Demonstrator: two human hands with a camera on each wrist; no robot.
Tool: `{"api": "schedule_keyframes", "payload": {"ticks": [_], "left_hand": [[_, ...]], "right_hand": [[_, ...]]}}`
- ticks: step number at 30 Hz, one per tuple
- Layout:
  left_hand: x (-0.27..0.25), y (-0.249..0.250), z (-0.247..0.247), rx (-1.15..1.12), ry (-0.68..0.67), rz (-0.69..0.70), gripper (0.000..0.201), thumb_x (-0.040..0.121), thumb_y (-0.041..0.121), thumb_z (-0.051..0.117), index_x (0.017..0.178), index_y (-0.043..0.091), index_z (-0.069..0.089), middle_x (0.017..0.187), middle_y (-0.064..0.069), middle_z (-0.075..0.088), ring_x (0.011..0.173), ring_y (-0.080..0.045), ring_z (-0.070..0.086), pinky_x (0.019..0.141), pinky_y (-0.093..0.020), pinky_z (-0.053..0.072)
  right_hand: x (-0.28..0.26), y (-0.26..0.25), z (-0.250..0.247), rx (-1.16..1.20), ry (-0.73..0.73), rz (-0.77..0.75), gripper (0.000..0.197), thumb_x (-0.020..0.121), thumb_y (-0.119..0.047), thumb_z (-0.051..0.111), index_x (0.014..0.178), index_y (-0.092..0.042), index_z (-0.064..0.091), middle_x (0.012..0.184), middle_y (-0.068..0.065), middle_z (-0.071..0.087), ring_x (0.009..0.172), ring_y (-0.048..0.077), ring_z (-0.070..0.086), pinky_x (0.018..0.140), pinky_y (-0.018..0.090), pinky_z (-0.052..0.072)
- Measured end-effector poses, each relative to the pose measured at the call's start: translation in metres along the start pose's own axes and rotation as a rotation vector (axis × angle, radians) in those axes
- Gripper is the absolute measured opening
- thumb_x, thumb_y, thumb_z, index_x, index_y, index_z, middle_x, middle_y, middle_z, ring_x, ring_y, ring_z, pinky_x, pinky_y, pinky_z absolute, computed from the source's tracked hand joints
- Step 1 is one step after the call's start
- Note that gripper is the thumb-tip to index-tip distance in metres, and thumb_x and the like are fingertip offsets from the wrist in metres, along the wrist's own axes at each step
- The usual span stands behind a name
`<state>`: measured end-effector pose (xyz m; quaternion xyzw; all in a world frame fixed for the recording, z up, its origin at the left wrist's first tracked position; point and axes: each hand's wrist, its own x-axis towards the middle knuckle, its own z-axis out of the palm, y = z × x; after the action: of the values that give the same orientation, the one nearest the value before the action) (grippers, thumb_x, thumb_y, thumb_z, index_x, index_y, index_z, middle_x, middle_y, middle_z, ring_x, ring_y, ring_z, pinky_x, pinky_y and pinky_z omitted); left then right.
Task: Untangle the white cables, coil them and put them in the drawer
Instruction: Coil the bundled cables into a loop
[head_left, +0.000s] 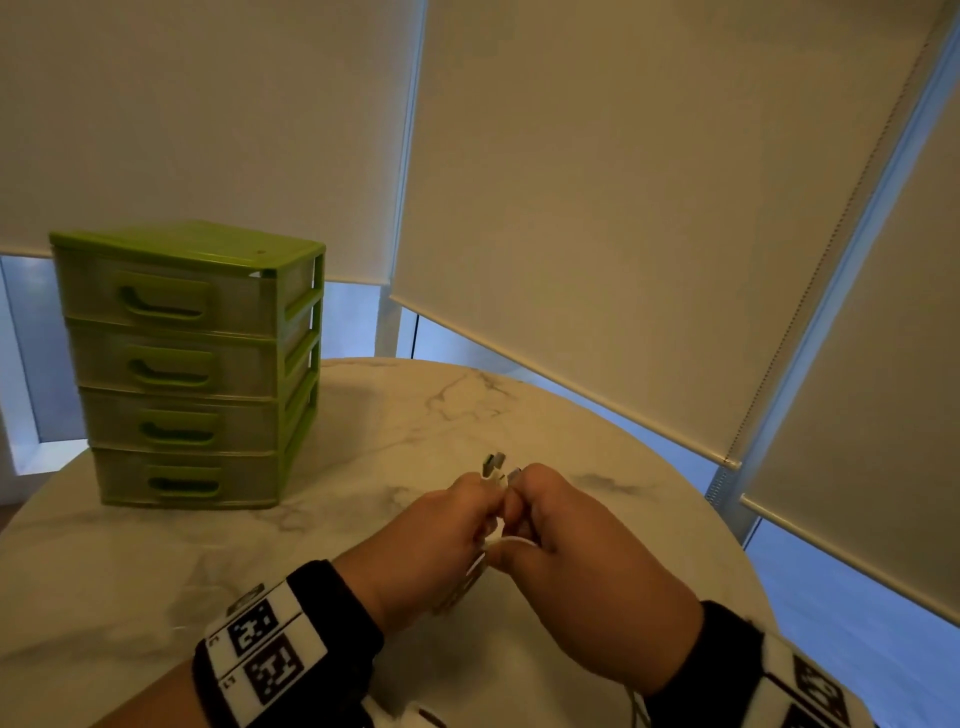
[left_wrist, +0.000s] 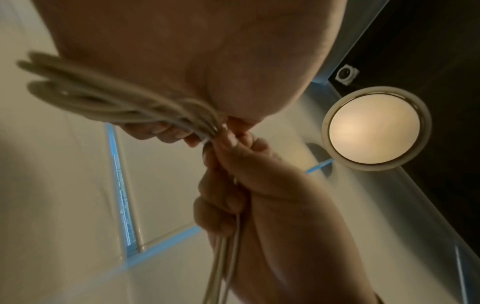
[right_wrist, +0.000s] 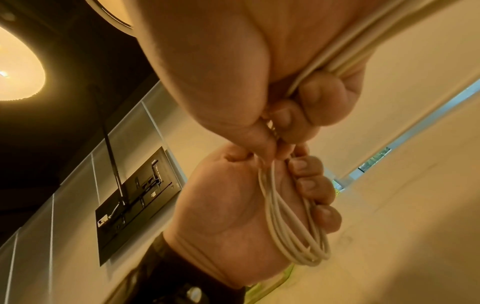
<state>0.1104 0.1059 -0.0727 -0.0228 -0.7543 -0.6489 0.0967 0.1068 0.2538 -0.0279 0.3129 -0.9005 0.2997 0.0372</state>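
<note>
Both hands meet above the marble table (head_left: 363, 441). My left hand (head_left: 467, 514) grips a bundle of white cable loops (right_wrist: 293, 226), its fingers (right_wrist: 309, 185) curled round them. My right hand (head_left: 540, 514) pinches the cables right beside it, with strands (right_wrist: 337, 53) running back through its palm. Metal plug ends (head_left: 493, 462) stick up from between the two hands. In the left wrist view the loops (left_wrist: 103, 96) are blurred, and straight strands (left_wrist: 223, 257) hang from the right hand (left_wrist: 233, 174). The green drawer unit (head_left: 192, 364) stands at the far left with all its drawers closed.
The round table's edge (head_left: 675, 467) curves behind and right of the hands. Roller blinds (head_left: 623, 208) cover the windows beyond it. Bare marble lies between the drawer unit and the hands.
</note>
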Motion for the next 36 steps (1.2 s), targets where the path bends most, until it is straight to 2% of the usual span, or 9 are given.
{"api": "schedule_keyframes", "payload": {"ticks": [5,9,12,17,23,26,30,33,36], "left_hand": [[0.0,0.001,0.005,-0.116,-0.121,-0.078,0.031,0.086,0.035,0.044,0.063,0.023,0.061,0.065,-0.002,0.047,0.063,-0.018,0.039,0.062,-0.038,0.035],[-0.001,0.004,-0.003,-0.257,-0.23,-0.094,0.025,0.072,0.042,0.055,0.069,0.018,0.062,0.067,-0.005,0.048,0.061,-0.016,0.042,0.059,-0.033,0.035],[0.0,0.007,-0.009,-0.248,-0.3,-0.114,0.028,0.06,0.032,0.063,0.082,0.015,0.062,0.07,-0.001,0.051,0.062,-0.012,0.045,0.062,-0.029,0.037],[-0.003,0.009,-0.011,0.058,-0.351,-0.008,0.01,0.08,0.031,0.055,0.089,0.031,0.059,0.077,0.005,0.051,0.07,-0.01,0.047,0.07,-0.032,0.042],[-0.003,0.009,-0.006,-0.051,-0.273,-0.072,0.021,0.099,0.019,0.048,0.081,0.011,0.056,0.063,0.0,0.059,0.056,-0.014,0.057,0.059,-0.03,0.049],[0.0,0.009,-0.006,-0.263,-0.161,-0.142,0.017,0.099,0.013,0.048,0.086,0.005,0.056,0.06,-0.006,0.057,0.047,-0.021,0.055,0.05,-0.03,0.049],[0.009,0.013,-0.022,-0.354,-0.01,-0.194,0.014,0.099,0.013,0.046,0.089,0.009,0.055,0.054,0.001,0.043,0.043,-0.012,0.034,0.043,-0.022,0.03],[0.008,0.015,-0.026,-0.37,-0.04,-0.176,0.015,0.095,0.014,0.047,0.083,0.01,0.053,0.056,0.0,0.034,0.044,-0.013,0.026,0.046,-0.023,0.023],[0.004,0.018,-0.027,-0.493,-0.171,-0.147,0.013,0.086,0.017,0.049,0.076,0.01,0.051,0.059,-0.001,0.028,0.046,-0.014,0.024,0.047,-0.025,0.022]], "right_hand": [[0.006,-0.001,0.007,0.057,0.08,0.042,0.021,0.085,-0.011,0.06,0.076,-0.019,0.043,0.073,0.001,0.057,0.065,0.012,0.052,0.058,0.024,0.042],[0.009,-0.004,0.007,0.097,0.127,0.041,0.032,0.085,-0.009,0.062,0.069,-0.023,0.037,0.06,-0.005,0.046,0.057,-0.002,0.048,0.058,0.013,0.042],[0.012,-0.003,0.003,0.098,0.153,0.059,0.033,0.086,-0.011,0.061,0.068,-0.023,0.036,0.06,-0.006,0.043,0.052,0.003,0.044,0.05,0.017,0.039],[0.017,0.004,0.001,0.126,0.152,0.11,0.035,0.082,-0.02,0.071,0.07,-0.022,0.038,0.065,-0.001,0.047,0.057,0.011,0.038,0.054,0.026,0.035],[0.018,0.006,-0.004,0.113,0.175,0.127,0.031,0.084,-0.03,0.071,0.082,-0.026,0.04,0.077,0.005,0.06,0.06,0.012,0.051,0.054,0.024,0.041],[0.013,0.011,-0.019,0.133,0.008,0.209,0.025,0.089,-0.032,0.066,0.098,-0.029,0.043,0.089,0.002,0.065,0.062,0.013,0.067,0.056,0.029,0.054],[-0.012,0.018,-0.034,0.554,-0.461,0.369,0.017,0.1,-0.022,0.05,0.104,-0.019,0.066,0.074,0.011,0.07,0.059,0.02,0.064,0.063,0.032,0.054],[-0.015,0.02,-0.034,0.788,-0.287,0.512,0.034,0.101,-0.03,0.042,0.097,-0.01,0.07,0.057,0.006,0.044,0.043,0.017,0.038,0.043,0.026,0.033],[-0.005,0.025,-0.035,0.623,-0.027,0.456,0.036,0.1,-0.031,0.039,0.087,-0.008,0.064,0.055,0.002,0.04,0.045,0.016,0.029,0.047,0.03,0.023]]}}
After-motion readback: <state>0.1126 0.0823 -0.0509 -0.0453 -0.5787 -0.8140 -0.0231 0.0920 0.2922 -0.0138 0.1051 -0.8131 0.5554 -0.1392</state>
